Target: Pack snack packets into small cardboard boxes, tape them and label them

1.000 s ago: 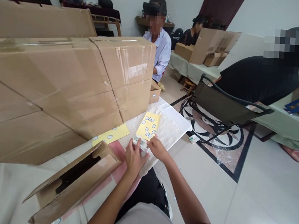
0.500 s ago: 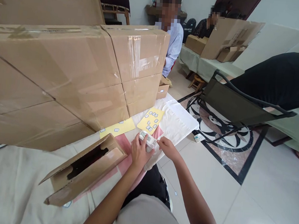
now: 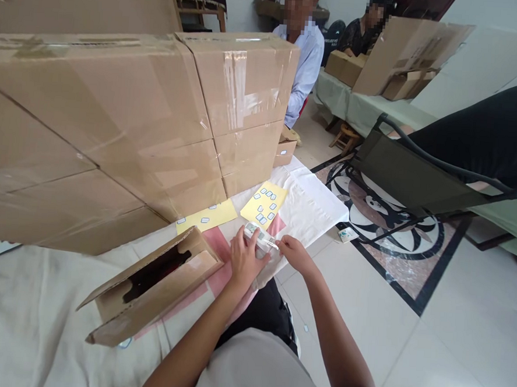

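Observation:
My left hand (image 3: 243,262) is closed around a small white box (image 3: 253,230) with a printed top, near the table's front corner. At the box's right end, the fingers of my right hand (image 3: 296,255) pinch a thin white piece (image 3: 273,245); its kind is too small to make out. Just beyond the box lies a yellow sheet (image 3: 249,211) bearing several small white, dark-edged stickers. Another yellow sheet (image 3: 229,211) with such stickers lies to its left, against the carton wall. Pink material (image 3: 217,242) shows under and beside my left hand.
Large taped cartons (image 3: 149,111) form a wall along the table's far side. An open cardboard box (image 3: 132,320) lies left of my arm on the white cloth (image 3: 27,313). A person in a light shirt (image 3: 308,62) sits beyond the cartons. A folding chair (image 3: 411,168) stands right.
The view has shifted slightly, so the scene sits a little differently in the frame. My right hand has drawn slightly away from the box, and more of the thin white piece shows.

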`<state>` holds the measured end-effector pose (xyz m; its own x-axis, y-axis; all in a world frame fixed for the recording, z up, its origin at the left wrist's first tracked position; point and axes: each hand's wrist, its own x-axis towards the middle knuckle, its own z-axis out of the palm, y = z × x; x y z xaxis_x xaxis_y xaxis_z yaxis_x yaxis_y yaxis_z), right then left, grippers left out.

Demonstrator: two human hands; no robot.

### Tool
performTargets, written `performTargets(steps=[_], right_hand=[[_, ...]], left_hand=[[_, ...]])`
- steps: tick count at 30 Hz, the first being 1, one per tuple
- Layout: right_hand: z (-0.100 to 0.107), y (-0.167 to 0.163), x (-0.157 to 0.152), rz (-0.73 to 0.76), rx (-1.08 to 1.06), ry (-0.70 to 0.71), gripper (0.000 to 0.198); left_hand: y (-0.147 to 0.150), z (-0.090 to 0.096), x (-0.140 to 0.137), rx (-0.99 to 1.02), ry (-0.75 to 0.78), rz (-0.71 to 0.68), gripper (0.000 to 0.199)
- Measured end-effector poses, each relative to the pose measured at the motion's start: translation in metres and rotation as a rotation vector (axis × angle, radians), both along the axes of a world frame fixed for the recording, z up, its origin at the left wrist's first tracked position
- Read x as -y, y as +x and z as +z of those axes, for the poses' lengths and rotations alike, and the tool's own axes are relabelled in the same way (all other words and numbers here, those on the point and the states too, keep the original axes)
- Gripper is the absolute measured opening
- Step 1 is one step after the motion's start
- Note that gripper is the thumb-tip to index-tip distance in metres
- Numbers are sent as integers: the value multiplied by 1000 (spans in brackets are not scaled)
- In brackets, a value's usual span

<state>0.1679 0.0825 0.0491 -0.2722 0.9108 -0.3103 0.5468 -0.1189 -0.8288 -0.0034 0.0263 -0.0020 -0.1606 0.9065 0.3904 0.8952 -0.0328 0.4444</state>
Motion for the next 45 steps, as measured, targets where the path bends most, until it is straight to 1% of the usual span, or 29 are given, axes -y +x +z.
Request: performTargets(steps=[6, 9, 20, 23, 26, 30, 35, 40, 45], right_hand=[[-4, 1, -2, 24, 7, -35, 35], [-3, 0, -2, 24, 5, -45, 35], [17, -2, 0, 10, -46, -62, 37], [19, 1, 1, -10, -48, -56, 40], [14, 2, 1, -27, -40, -56, 44], [-2, 0, -1, -52, -38, -75, 52], [-17, -3, -5, -89, -64, -135, 57], [-19, -4, -3, -74, -169, -239, 56], [-18, -2, 1, -48, -289, -256, 55]], left_hand=[[0, 2, 1, 12, -20, 5, 78], [0, 2, 1, 11, -19, 11, 76], [-1, 1, 1, -6, -38, 4, 80], [-1, 1, 1, -7, -30, -2, 79], [-1, 1, 1, -2, -28, 1, 79], [-1, 2, 2, 2, -20, -4, 76], [-1, 2, 2, -3, -24, -3, 76], [-1, 1, 2, 2, -10, 5, 76], [-1, 0, 1, 7, 5, -1, 75]])
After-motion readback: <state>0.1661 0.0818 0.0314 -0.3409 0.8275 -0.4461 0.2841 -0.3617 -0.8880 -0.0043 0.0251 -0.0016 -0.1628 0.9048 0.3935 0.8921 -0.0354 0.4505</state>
